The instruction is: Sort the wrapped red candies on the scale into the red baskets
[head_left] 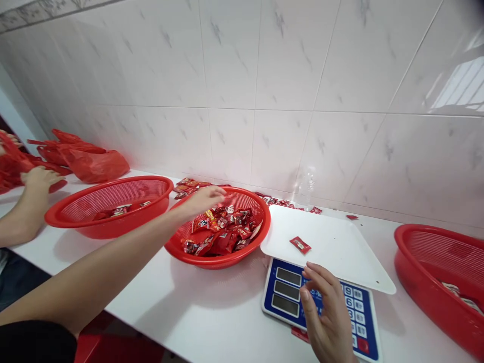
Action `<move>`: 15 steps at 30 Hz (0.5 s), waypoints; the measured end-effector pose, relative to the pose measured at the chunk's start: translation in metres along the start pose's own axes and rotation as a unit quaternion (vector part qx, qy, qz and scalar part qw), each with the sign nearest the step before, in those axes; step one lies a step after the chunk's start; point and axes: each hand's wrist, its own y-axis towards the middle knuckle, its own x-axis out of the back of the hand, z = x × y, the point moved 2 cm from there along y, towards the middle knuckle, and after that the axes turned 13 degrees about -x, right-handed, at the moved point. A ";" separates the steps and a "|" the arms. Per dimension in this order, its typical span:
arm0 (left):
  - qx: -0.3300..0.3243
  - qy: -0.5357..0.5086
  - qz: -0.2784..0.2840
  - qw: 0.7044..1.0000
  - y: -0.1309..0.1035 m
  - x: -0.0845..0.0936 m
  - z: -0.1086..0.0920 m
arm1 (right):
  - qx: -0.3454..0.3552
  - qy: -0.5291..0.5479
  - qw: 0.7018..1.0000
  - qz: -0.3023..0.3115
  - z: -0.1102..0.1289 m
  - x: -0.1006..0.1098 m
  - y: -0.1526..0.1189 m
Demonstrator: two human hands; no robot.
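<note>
My left hand [204, 200] is stretched over the back rim of the middle red basket [264, 222], fingers extended, with nothing visible in them. Many small wrapped snack packets [230, 229] in red, dark and yellow lie in this basket. My right hand [328, 312] hovers in front of the digital scale [280, 302], hiding part of its keypad. Its thumb and fingers are curved and apart, holding nothing. One red packet [300, 245] rests on the scale's white pan [340, 237], just beyond my right fingertips.
Another red basket [109, 229] with a few packets stands left, and a third basket [434, 287] at right. Red plastic bags [94, 159] and a co-worker's hand [41, 176] are at far left. Loose packets [187, 186] and a clear bottle [305, 187] sit along the wall.
</note>
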 end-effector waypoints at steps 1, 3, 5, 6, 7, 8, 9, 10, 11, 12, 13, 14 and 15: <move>-0.014 0.021 0.064 0.998 -0.006 -0.025 0.003 | -0.003 0.004 1.000 -0.005 0.000 0.000 0.000; -0.144 0.152 0.285 0.935 -0.027 -0.080 0.006 | -0.006 0.009 1.000 -0.014 -0.001 0.000 0.000; -0.235 0.216 0.404 0.857 -0.050 -0.127 0.009 | -0.003 0.009 1.000 -0.019 -0.002 0.000 0.001; -0.270 0.213 0.442 0.828 -0.058 -0.147 0.011 | 0.000 0.007 1.000 -0.022 -0.002 0.000 0.001; -0.296 0.205 0.474 0.803 -0.063 -0.163 0.013 | 0.002 0.007 1.000 -0.025 -0.002 0.001 0.002; -0.307 0.202 0.488 0.792 -0.064 -0.175 0.015 | 0.005 0.006 1.000 -0.028 -0.002 0.001 0.003; -0.300 0.208 0.477 0.799 -0.059 -0.182 0.018 | 0.006 0.007 0.999 -0.031 -0.002 0.001 0.003; -0.282 0.224 0.450 0.817 -0.051 -0.184 0.021 | 0.007 0.008 0.999 -0.033 -0.003 0.002 0.004; -0.251 0.248 0.404 0.844 -0.039 -0.181 0.025 | 0.007 0.009 0.999 -0.033 -0.003 0.002 0.004; -0.224 0.271 0.359 0.864 -0.025 -0.174 0.029 | 0.007 0.010 0.999 -0.032 -0.002 0.003 0.004; -0.204 0.288 0.327 0.877 -0.013 -0.164 0.033 | 0.010 0.012 0.999 -0.030 -0.001 0.003 0.004; -0.180 0.304 0.301 0.886 -0.001 -0.152 0.038 | 0.014 0.015 0.999 -0.029 0.000 0.003 0.004; -0.153 0.319 0.280 0.893 0.009 -0.137 0.044 | 0.019 0.021 0.999 -0.028 0.002 0.004 0.004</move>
